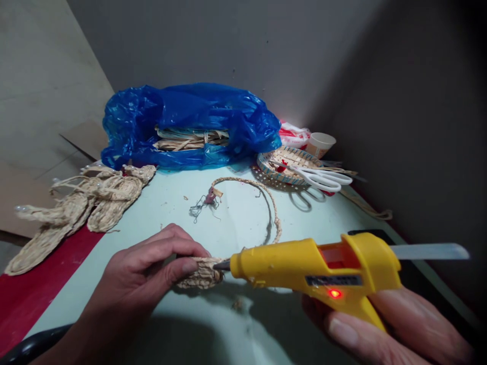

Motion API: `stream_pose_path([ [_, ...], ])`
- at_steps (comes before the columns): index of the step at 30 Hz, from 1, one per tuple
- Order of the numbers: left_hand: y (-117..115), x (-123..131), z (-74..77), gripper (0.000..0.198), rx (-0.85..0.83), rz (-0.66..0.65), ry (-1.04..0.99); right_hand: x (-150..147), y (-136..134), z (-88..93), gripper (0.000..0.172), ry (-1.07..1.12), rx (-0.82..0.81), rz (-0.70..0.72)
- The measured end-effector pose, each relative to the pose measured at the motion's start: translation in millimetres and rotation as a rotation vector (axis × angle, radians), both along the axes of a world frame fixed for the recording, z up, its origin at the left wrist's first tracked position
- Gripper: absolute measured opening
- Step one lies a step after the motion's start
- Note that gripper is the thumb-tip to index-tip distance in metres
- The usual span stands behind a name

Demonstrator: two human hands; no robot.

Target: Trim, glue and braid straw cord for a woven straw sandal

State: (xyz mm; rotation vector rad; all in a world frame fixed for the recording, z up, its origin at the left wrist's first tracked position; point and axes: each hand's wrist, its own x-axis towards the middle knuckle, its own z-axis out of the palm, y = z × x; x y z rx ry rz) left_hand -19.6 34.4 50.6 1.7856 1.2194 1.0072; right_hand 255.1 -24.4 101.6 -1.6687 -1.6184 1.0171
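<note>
Fingers (178,247) of the left hand (139,271) are pinched together on a small woven straw piece (200,276), held above the front of the pale worktop (182,185). Those of the right hand (403,319) are curled around the handle of a yellow glue gun (281,261), its red light glowing and a glue stick (429,251) jutting from the back. Its dark nozzle (222,265) points left at the straw piece's right end; whether it touches is unclear. Beyond lies a curved braided cord (274,203), with woven slippers (116,200) to the left, a blue plastic bag (133,119) behind, and white-handled scissors (327,178) resting on a shallow basket (266,163).
</note>
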Motion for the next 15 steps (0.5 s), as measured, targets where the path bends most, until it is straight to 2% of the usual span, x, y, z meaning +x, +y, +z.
stream_pose_path([
  [2,0.2,0.4,0.4,0.025,0.005,0.014,-0.003,2.6,2.6,-4.5,0.027,-0.098,-0.01,-0.046],
  [3,0.2,0.6,0.6,0.025,0.006,0.012,-0.002,4.9,3.7,-7.7,0.026,-0.098,-0.001,-0.006],
  [7,-1.8,2.8,0.5,0.023,0.001,0.064,-0.027,15.7,6.1,-20.1,0.033,0.151,0.025,0.17],
  [10,-3.9,5.2,0.0,0.021,-0.026,0.133,-0.061,16.1,5.8,-21.2,0.035,0.28,-0.031,0.144],
  [12,-4.6,6.1,-0.2,0.02,-0.04,0.142,-0.058,11.6,4.9,-18.6,0.031,0.185,-0.027,0.122],
  [15,-4.7,6.2,0.0,0.018,-0.036,0.15,-0.047,3.2,2.3,-16.1,0.017,-0.021,0.019,-0.005],
])
